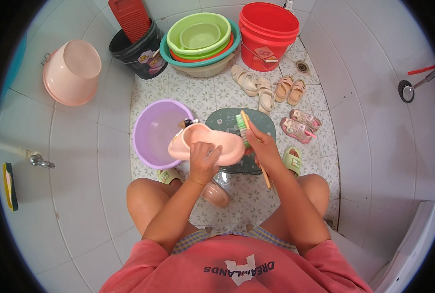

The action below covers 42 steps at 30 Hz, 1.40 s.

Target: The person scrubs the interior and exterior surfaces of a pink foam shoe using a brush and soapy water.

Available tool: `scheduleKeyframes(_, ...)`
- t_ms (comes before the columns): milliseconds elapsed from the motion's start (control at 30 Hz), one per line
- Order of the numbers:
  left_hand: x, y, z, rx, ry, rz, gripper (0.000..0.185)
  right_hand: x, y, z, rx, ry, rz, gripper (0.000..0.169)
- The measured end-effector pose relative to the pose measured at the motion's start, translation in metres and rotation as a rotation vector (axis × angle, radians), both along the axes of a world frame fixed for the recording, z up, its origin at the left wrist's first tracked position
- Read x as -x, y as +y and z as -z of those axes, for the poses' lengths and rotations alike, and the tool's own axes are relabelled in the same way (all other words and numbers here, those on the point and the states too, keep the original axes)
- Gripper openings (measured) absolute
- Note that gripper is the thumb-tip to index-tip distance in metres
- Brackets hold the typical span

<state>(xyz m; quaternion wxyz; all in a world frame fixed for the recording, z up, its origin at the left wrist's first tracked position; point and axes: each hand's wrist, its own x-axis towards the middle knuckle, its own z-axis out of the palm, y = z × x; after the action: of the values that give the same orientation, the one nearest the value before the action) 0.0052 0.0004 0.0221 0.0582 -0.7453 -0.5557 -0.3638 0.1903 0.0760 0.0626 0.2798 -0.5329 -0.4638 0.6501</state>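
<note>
My left hand (204, 163) grips a pink foam clog (229, 145) by its side, held above the floor between my knees. My right hand (265, 146) is closed around a wooden-handled scrub brush (243, 122); its green and white bristles meet or nearly touch the heel end of the clog. Beneath both hands stands a dark green plastic stool (223, 119) with a wet top. Beside it, on the left, is a purple basin (140, 132), partly behind the clog's toe. Another pinkish clog (216, 194) lies on the floor below my left hand.
Stacked basins (199, 64), a black bucket (129, 55) holding a red washboard (131, 18), and a red bucket (267, 40) line the back wall. Pairs of sandals (265, 96) lie on the right of the tiled floor, near a drain (302, 66). A tap (39, 161) juts from the left wall.
</note>
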Motion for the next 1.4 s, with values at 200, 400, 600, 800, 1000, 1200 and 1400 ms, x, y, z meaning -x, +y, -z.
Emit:
scheduleKeyframes(200,-0.007,0.02,-0.008,0.008,0.01,0.099,0.039,-0.006,-0.016,-0.014,0.136,0.14,0.202,0.08)
scheduleKeyframes(400,-0.027,0.027,-0.019,0.107,-0.215,-0.01,0.035,0.005,-0.018,-0.001,-0.234,-0.121,0.152,0.065)
scheduleKeyframes(600,-0.018,0.041,-0.03,0.16,-0.392,-0.224,0.028,0.023,-0.055,-0.051,-0.568,-0.594,-0.2,0.046)
scheduleKeyframes(800,-0.01,0.037,-0.038,0.1,-0.483,-0.16,0.02,0.023,-0.012,-0.027,-0.491,-0.545,-0.107,0.044)
scheduleKeyframes(1000,0.003,0.038,-0.025,0.093,-0.539,-0.187,0.023,0.027,-0.045,-0.051,-0.471,-0.422,-0.085,0.045)
scheduleKeyframes(1200,-0.002,0.032,-0.026,0.111,-0.595,-0.092,0.028,0.027,-0.016,-0.014,-0.405,-0.427,-0.051,0.045)
scheduleKeyframes(1400,-0.015,0.007,0.023,0.176,-0.242,0.154,0.046,-0.009,-0.008,-0.008,-0.229,-0.542,-0.07,0.052)
